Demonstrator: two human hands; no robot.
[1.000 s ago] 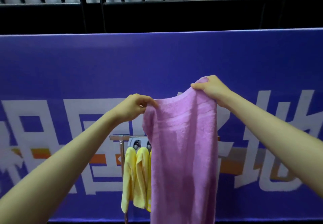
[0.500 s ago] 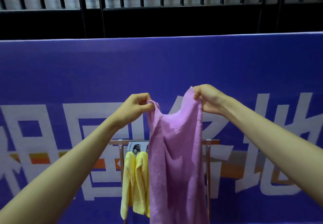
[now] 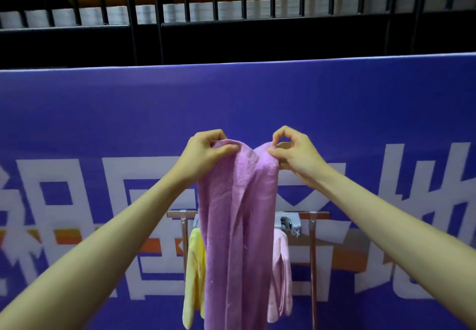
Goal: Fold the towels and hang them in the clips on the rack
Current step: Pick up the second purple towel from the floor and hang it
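Both hands, left hand (image 3: 206, 149) and right hand (image 3: 296, 153), are raised with arms outstretched, pinching the purple towel (image 3: 237, 226) by its top corners, close together, before the rack (image 3: 313, 226).

Purple towel (image 3: 237, 226) screens the rack's (image 3: 313, 252) middle clips

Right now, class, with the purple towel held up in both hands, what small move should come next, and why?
Probably bring the left hand and right hand together, closing the fold: each pinches a top corner of the purple towel, with a dip between them.
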